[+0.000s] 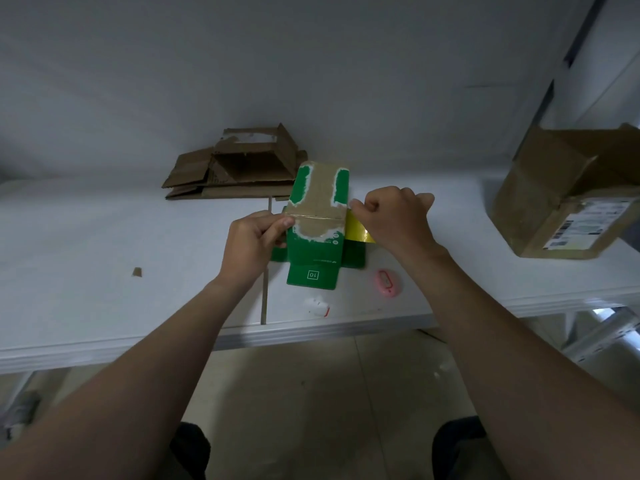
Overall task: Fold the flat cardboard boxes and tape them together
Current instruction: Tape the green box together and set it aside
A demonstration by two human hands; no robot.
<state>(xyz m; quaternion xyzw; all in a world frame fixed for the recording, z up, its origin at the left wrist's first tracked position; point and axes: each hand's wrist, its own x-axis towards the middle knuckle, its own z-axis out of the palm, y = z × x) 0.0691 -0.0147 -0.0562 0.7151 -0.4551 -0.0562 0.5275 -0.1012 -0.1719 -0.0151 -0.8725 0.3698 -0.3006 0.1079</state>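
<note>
A green cardboard box (pixel 315 252) with torn brown patches stands on the white table (pixel 104 258), its flaps spread at the base. A thin strip of clear tape (pixel 317 216) runs across its top seam. My left hand (pixel 254 244) pinches the strip's left end against the box's left edge. My right hand (pixel 398 220) has its fingers curled and pinches the strip's right end at the box's right edge. A yellow flap (pixel 358 230) shows just under my right hand.
Flattened brown cardboard boxes (pixel 235 168) lie behind the green box. A large open brown carton (pixel 568 199) stands at the right. A pink cutter (pixel 386 283), a white tape scrap (pixel 317 306) and a cardboard strip (pixel 265 296) lie near the table's front edge.
</note>
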